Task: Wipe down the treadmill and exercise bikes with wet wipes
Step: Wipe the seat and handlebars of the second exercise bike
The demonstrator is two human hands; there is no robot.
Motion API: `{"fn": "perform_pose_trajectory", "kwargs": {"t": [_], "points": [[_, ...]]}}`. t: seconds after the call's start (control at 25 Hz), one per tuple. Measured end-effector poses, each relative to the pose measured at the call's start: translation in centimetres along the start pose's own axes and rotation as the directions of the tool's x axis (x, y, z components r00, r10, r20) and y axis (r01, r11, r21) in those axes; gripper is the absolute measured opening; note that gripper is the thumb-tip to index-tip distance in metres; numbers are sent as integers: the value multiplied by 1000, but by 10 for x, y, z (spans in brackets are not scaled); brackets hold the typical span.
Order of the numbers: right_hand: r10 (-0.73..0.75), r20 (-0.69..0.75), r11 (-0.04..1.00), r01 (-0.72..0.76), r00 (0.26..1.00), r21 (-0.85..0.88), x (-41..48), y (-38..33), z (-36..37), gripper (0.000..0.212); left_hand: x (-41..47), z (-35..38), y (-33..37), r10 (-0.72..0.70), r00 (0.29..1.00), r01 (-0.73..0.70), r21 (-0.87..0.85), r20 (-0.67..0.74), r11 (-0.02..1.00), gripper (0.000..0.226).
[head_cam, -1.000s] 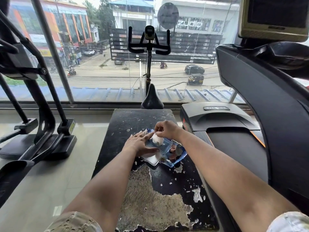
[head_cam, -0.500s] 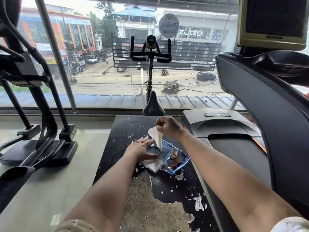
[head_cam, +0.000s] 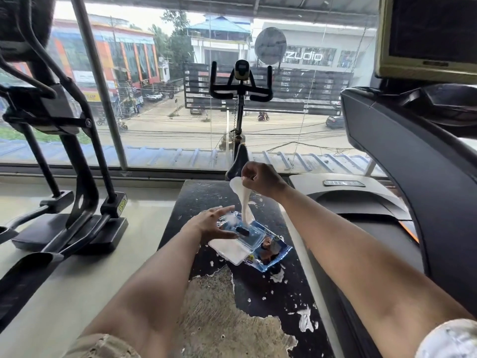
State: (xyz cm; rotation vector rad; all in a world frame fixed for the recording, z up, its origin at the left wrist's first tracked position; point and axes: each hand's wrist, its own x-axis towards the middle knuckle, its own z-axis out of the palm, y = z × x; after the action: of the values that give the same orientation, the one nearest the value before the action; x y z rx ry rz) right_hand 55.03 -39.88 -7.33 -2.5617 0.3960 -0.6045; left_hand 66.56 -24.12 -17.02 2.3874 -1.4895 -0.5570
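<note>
A blue pack of wet wipes (head_cam: 268, 248) lies on a worn black bench (head_cam: 258, 293), its clear lid flipped open. My left hand (head_cam: 210, 223) presses down on the pack's near-left side with straight, spread fingers. Above the pack, my right hand (head_cam: 260, 179) pinches a white wet wipe (head_cam: 244, 201), which hangs stretched from my fingers down into the pack's opening. The treadmill (head_cam: 402, 161) stands at the right. Behind the bench, by the window, is an exercise bike (head_cam: 241, 86).
An elliptical machine (head_cam: 67, 156) stands on the pale floor at the left. A large window runs across the back, with its sill just past the bench. A screen (head_cam: 428, 34) hangs at the top right over the treadmill console.
My right hand has risen away from the pack, drawing the wipe out longer. My left hand stays pressed on the pack.
</note>
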Motion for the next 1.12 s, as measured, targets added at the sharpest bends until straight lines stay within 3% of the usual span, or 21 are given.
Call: {"fn": "perform_pose_trajectory", "kwargs": {"t": [0.12,0.36,0.6,0.72,0.96,1.12], "points": [[-37,7,999,37,999,-25,14,-6,7,6,-17,-26,-19,-70,995,69,-18,-66,997,98],[-154,37,984,157,987,-82,42,-40,29,8,-51,-79,-61,-189,959,208,69,-210,976,74],[-299,111,948,309,948,-83,73,-92,80,10,-84,-109,-127,-324,911,347,53,-255,936,82],[-373,120,920,384,920,-83,85,-112,103,8,-94,-121,-154,-328,914,349,48,-237,936,74],[-217,183,971,230,959,-56,131,-158,170,13,-107,-158,-252,-364,913,371,5,-187,929,67],[-181,228,971,211,957,-110,171,-194,223,11,-110,-190,-325,-330,931,338,24,-155,941,59]]}}
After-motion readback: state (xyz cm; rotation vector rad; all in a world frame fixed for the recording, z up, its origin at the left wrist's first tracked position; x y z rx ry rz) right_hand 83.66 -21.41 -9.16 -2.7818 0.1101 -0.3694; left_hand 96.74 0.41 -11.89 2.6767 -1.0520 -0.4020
